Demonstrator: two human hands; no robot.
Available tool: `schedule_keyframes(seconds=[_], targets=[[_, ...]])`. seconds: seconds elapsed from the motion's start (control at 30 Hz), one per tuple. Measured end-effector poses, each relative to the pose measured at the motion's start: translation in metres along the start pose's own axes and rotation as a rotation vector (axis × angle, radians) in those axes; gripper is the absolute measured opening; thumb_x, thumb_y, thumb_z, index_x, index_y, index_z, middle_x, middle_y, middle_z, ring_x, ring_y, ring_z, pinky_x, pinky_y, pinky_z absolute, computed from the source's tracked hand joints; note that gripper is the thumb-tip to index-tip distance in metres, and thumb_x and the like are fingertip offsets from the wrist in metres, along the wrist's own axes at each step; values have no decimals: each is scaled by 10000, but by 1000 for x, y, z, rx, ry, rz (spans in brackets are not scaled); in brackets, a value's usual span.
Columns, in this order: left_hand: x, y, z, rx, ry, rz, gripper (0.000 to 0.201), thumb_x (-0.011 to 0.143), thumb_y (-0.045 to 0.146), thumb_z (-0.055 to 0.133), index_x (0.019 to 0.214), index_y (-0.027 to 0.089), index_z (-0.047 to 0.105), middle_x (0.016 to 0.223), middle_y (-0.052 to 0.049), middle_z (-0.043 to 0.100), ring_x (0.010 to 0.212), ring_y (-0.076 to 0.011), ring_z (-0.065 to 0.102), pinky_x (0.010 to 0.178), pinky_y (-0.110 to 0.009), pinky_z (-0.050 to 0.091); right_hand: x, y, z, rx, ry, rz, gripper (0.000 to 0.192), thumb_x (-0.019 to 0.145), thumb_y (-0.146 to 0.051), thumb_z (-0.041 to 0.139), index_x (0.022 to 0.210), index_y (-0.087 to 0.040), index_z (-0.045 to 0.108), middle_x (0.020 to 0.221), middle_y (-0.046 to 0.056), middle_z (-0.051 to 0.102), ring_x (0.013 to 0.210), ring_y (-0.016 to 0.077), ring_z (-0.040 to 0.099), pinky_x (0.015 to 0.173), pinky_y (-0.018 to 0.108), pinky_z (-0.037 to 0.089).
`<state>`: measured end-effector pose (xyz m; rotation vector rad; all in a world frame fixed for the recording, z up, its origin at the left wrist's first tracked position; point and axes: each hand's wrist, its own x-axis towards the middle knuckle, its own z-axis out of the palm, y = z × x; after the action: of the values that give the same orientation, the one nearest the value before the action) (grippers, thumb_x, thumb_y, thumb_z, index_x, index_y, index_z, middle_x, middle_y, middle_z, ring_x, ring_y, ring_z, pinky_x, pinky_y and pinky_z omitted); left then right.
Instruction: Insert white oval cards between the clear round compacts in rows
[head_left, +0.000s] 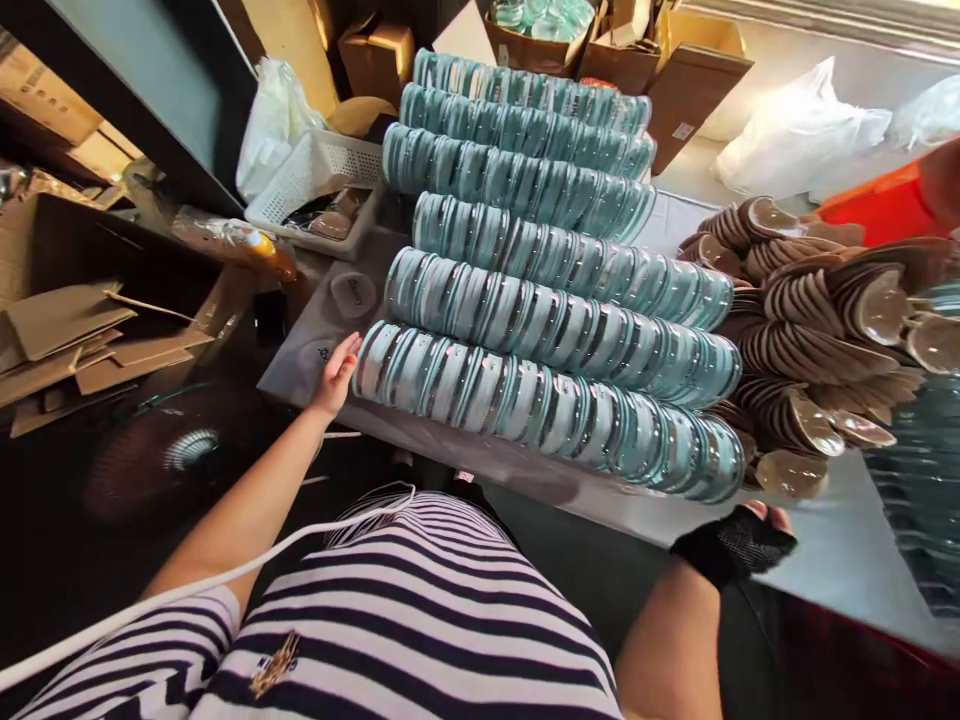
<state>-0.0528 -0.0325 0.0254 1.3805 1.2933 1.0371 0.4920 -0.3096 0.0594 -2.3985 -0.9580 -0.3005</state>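
Fingers of my left hand (335, 377), spread flat, pressed the left end of the nearest row of glass discs (547, 405), which ran rightward toward my gloved right hand (739, 540), loosely curled and empty.

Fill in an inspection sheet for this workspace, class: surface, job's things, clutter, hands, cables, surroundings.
Surface: pale table, mostly covered.
Job's things: rows of bluish glass discs on edge, about seven rows.
Clutter: brown discs heaped at right; white basket; plastic bags.
Hands: left hand touches the near row's left end; right hand, in a black fingerless glove, rests by the table's edge near the row's right end, holding nothing visible.
Cables: white cable across the striped shirt.
Surroundings: cardboard boxes behind, flattened cardboard and a fan at left.
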Motion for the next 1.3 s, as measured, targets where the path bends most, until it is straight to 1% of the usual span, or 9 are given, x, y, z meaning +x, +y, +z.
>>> schedule_keyframes(seconds=[0.07, 0.1, 0.2, 0.27, 0.33, 0.4, 0.5, 0.77, 1.3], targets=[[10, 4, 0, -35, -63, 45, 864, 818, 771, 466, 1454, 187, 430, 1540, -161, 390, 1441, -316, 342, 1194, -482, 257, 1, -45, -1, 28, 265, 111, 561, 922, -559, 192, 1432, -453, 404, 1220, 131, 614, 1110, 405, 591, 854, 630, 463], [15, 6, 2, -44, -105, 68, 846, 832, 761, 455, 1462, 197, 424, 1561, -146, 359, 1458, -309, 308, 1206, -476, 231, -1, -76, 3, 54, 272, 96, 539, 926, -552, 242, 1376, -393, 492, 1188, 146, 628, 1102, 400, 596, 869, 611, 471], [25, 5, 16, -95, -235, 94, 791, 868, 716, 444, 1481, 215, 408, 1591, -97, 312, 1494, -276, 221, 1230, -422, 185, -12, -198, 26, 128, -182, -234, 495, 947, -479, 302, 1085, -186, 677, 993, 180, 690, 955, 330, 646, 867, 505, 508], [26, 2, 26, -155, -280, 76, 748, 902, 670, 428, 1501, 225, 377, 1600, -76, 296, 1502, -252, 197, 1232, -392, 188, -22, -289, 51, 151, -393, -452, 388, 921, -429, 404, 871, -197, 712, 901, 107, 716, 902, 245, 657, 862, 371, 509], [24, -1, 34, -219, -296, 58, 700, 930, 623, 419, 1515, 245, 348, 1604, -54, 294, 1505, -237, 190, 1232, -387, 190, -30, -373, 77, -22, -668, -721, 349, 926, -370, 427, 911, -188, 724, 988, 115, 717, 974, 234, 642, 886, 337, 471], [22, -3, 39, -270, -314, 48, 666, 944, 584, 425, 1520, 261, 332, 1602, -40, 300, 1504, -228, 195, 1236, -392, 178, -31, -439, 102, -275, -852, -842, 340, 922, -362, 444, 1027, -189, 717, 1049, 126, 714, 969, 240, 653, 837, 325, 466], [21, -5, 42, -321, -325, 69, 640, 960, 541, 423, 1521, 250, 321, 1598, -51, 307, 1499, -204, 213, 1244, -387, 149, -26, -497, 127, -532, -1076, -950, 373, 925, -310, 417, 1114, -163, 704, 1048, 134, 719, 904, 221, 674, 708, 273, 452], [22, -10, 48, -392, -312, 104, 584, 959, 421, 454, 1503, 234, 350, 1583, -55, 327, 1485, -190, 250, 1242, -363, 157, -18, -521, 136, -679, -1260, -1062, 322, 827, -256, 559, 1037, -93, 740, 945, 121, 736, 819, 197, 660, 660, 241, 449], [35, -11, 50, -319, -348, 81, 669, 951, 577, 381, 1506, 210, 310, 1586, -92, 320, 1498, -233, 216, 1231, -441, 176, -43, -519, 113, -561, -1004, -1060, 303, 899, -241, 500, 1106, -143, 699, 1057, 175, 711, 1051, 300, 662, 853, 386, 516]])
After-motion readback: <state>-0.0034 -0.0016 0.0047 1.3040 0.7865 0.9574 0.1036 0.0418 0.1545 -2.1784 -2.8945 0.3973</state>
